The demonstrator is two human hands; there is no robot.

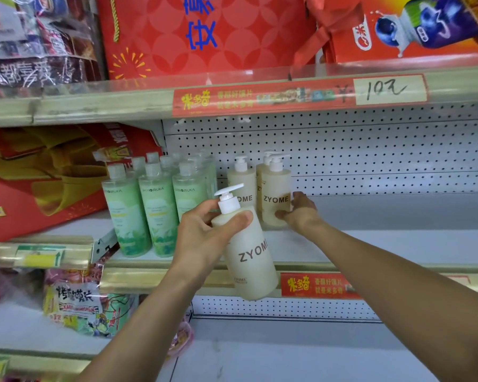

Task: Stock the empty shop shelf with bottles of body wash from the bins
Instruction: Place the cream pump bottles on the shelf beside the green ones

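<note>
My left hand [204,235] grips a cream ZYOME pump bottle [250,260] by its shoulder, tilted, in front of the shelf's front edge. My right hand [297,213] reaches onto the white shelf [384,241] and holds the lower right side of a standing ZYOME bottle [275,198], thumb in front and fingers behind. Two more cream pump bottles [242,183] stand behind and left of it. Several green bottles [155,205] stand in rows at the shelf's left end.
A perforated white back panel [370,150] closes the shelf behind. Red gift boxes [39,172] lean on the left. The shelf above [232,97] carries red boxes and a price strip. Snack bags [78,304] lie on the lower left shelf.
</note>
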